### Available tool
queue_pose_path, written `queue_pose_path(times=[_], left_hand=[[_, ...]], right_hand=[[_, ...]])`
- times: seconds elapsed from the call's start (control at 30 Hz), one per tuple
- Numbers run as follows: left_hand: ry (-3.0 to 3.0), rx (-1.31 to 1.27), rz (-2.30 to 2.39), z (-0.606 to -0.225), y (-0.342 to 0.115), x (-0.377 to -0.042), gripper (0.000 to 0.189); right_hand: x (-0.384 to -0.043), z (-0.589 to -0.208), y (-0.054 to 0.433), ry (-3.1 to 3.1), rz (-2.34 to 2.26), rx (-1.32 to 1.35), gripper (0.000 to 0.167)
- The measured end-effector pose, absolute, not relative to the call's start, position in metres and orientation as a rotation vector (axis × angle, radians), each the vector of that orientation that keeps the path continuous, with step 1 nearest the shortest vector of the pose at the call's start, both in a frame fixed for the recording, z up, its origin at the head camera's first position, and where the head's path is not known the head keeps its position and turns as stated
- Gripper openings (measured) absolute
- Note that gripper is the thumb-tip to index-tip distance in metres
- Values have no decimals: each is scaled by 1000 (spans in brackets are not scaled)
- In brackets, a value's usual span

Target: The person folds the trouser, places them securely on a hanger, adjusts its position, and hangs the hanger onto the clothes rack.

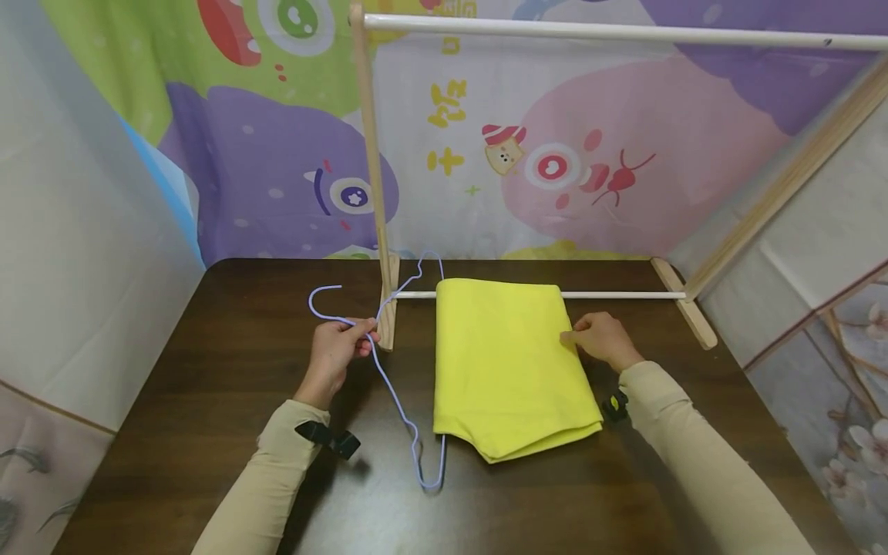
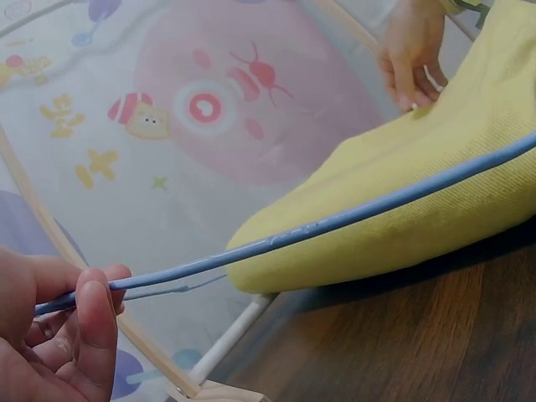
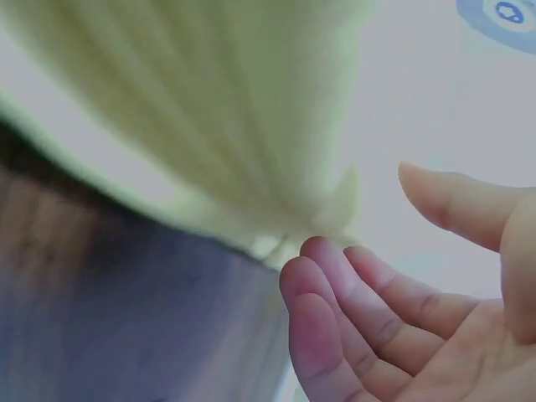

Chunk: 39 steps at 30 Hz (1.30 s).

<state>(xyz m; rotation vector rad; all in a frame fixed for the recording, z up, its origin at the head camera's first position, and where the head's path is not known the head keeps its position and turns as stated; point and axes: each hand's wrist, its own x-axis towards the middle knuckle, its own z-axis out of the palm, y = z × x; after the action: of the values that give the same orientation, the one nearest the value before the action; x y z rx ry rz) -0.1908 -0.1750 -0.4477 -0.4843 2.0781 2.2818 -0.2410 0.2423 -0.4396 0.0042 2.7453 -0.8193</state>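
Note:
A light purple wire clothes hanger [image 1: 392, 385] is in my left hand [image 1: 334, 354], which pinches it just below the hook. Folded yellow fabric [image 1: 509, 362] hangs over the hanger's long bar, its lower corner drooping. Whether it is a garment or plain cloth I cannot tell. At the fabric's right edge is my right hand [image 1: 602, 339]; in the right wrist view its thumb stands apart from the loosely bent fingers [image 3: 314, 335], with the fingertips close to or touching the fabric. The left wrist view shows the hanger wire [image 2: 276, 243] running from the left fingers along the fabric.
Behind the fabric stands a wooden rack [image 1: 372, 146] with a white top rail [image 1: 590, 31] and a white lower bar [image 1: 624, 295]. It rests on a dark wooden table [image 1: 555, 509]. A cartoon-printed curtain [image 1: 444, 216] hangs at the back.

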Motion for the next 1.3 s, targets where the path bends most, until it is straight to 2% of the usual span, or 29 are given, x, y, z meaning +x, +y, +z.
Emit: queue_pose_path(times=[0.47, 0.97, 1.3], left_hand=[[2099, -401, 2280, -439, -172, -189, 29], [2017, -388, 2340, -434, -165, -189, 15], [1978, -363, 2381, -430, -161, -188, 8]], right_hand=[[-234, -409, 210, 2752, -901, -181, 45], [-219, -383, 141, 2677, -1032, -361, 35], [-207, -380, 95, 2599, -1095, -483, 28]])
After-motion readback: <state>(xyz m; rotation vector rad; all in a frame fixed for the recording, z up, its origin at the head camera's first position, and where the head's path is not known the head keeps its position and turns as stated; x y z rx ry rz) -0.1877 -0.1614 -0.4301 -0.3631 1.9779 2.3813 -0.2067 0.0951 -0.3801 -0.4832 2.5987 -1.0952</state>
